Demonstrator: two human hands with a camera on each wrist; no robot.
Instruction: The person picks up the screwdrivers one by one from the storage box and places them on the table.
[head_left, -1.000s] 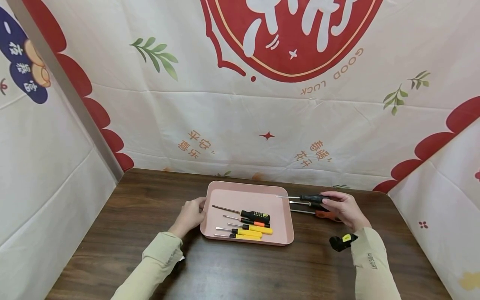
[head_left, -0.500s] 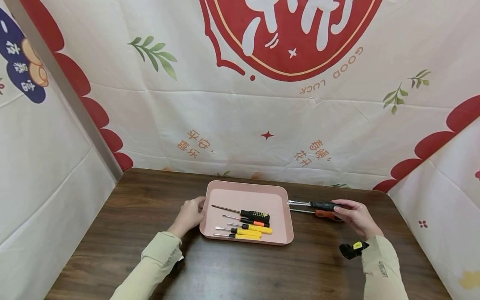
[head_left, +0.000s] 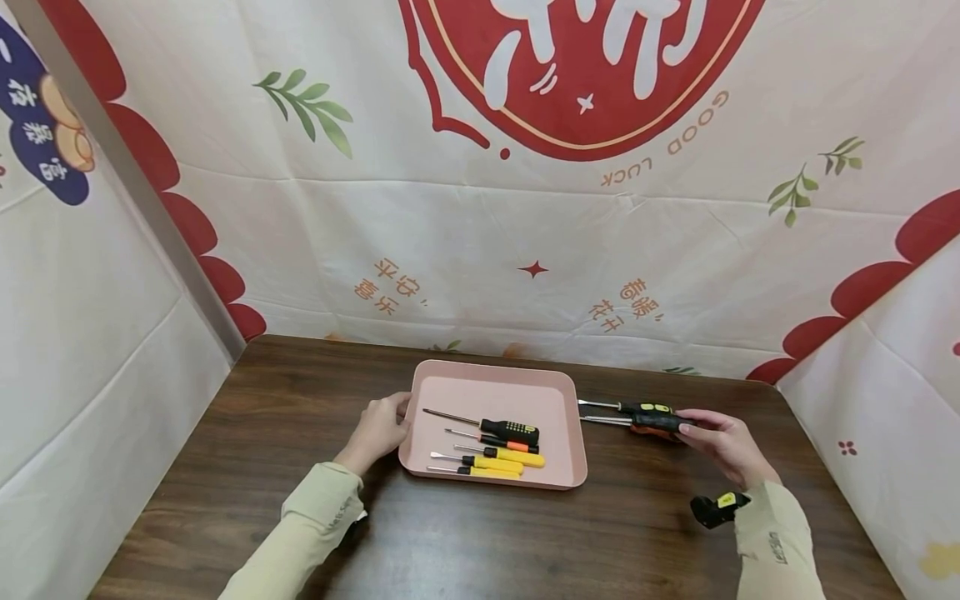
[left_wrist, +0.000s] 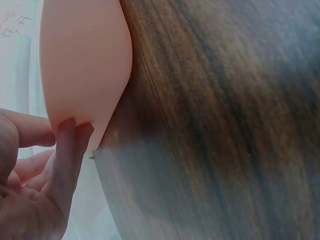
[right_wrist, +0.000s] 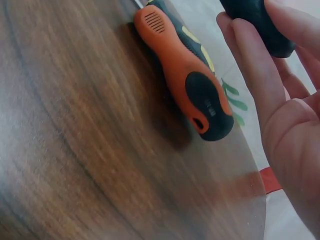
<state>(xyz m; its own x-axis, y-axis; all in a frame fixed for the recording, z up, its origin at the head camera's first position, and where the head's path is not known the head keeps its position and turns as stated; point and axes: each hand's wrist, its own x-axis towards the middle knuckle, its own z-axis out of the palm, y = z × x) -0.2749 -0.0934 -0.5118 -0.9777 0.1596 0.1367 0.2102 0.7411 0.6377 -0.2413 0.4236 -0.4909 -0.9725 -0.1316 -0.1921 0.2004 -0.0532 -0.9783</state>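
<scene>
My left hand grips the left rim of a pink tray; the left wrist view shows fingers and thumb pinching the tray wall. In the tray lie several screwdrivers, among them a black-handled one with yellow dots and some with yellow handles. Right of the tray, my right hand pinches the end of a black-handled screwdriver, its shaft pointing left. Close below it is an orange and black screwdriver on the table. Beyond that lies a black and yellow screwdriver.
The dark wooden table ends at a printed cloth backdrop close behind the tray. Cloth also hangs along the left and right sides. A black wrist camera sits under the right wrist.
My right hand has moved right and nearer, carrying the black-handled screwdriver away from the tray's edge to over the orange one. The black and yellow handle is uncovered. The left hand stays put.
</scene>
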